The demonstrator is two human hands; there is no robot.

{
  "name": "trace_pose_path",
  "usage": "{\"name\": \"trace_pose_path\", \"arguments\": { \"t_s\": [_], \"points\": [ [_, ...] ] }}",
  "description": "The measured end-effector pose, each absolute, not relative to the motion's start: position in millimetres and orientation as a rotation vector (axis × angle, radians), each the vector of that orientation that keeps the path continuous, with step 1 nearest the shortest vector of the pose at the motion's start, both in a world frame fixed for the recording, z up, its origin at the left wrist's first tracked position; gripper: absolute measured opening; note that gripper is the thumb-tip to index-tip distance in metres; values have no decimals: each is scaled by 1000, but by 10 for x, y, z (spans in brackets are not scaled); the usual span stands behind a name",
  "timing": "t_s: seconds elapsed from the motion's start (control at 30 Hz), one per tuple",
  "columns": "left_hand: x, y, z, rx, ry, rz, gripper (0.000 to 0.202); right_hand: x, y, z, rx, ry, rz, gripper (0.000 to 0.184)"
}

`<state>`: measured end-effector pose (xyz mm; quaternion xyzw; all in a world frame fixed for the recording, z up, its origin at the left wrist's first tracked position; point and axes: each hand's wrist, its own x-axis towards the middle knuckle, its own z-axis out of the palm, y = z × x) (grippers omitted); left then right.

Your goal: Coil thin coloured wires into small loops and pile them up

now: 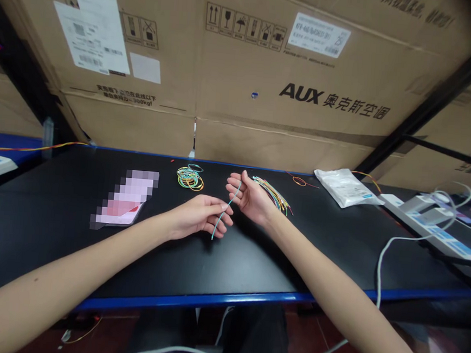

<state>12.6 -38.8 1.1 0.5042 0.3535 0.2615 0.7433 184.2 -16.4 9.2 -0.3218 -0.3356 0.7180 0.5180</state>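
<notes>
A short teal wire (218,223) slants between my two hands above the black tabletop. My left hand (200,216) pinches it near its middle between thumb and forefinger, the other fingers loosely curled. At the wire's upper end, my right hand (254,198) has its thumb and fingers closed around the tip; the exact contact is partly hidden. Just behind the right hand lies a bundle of multicoloured wires (275,193), partly covered by it. A loose coil of green, yellow and orange wires (189,178) rests beyond my left hand.
A pixelated pinkish item (127,200) lies at left on the black table (163,268). One thin orange wire (299,181), a white plastic packet (345,188) and white power strips (431,227) are at right. A white cable (380,264) crosses the front edge. Large cardboard (233,100) stands behind.
</notes>
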Motion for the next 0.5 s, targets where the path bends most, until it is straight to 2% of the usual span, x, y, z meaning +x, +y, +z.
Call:
{"name": "trace_pose_path", "arguments": {
  "t_s": [0.5],
  "points": [
    [51,-296,-39,1206,700,461,22,1860,-144,92,-820,-895,1763,30]
  ]
}}
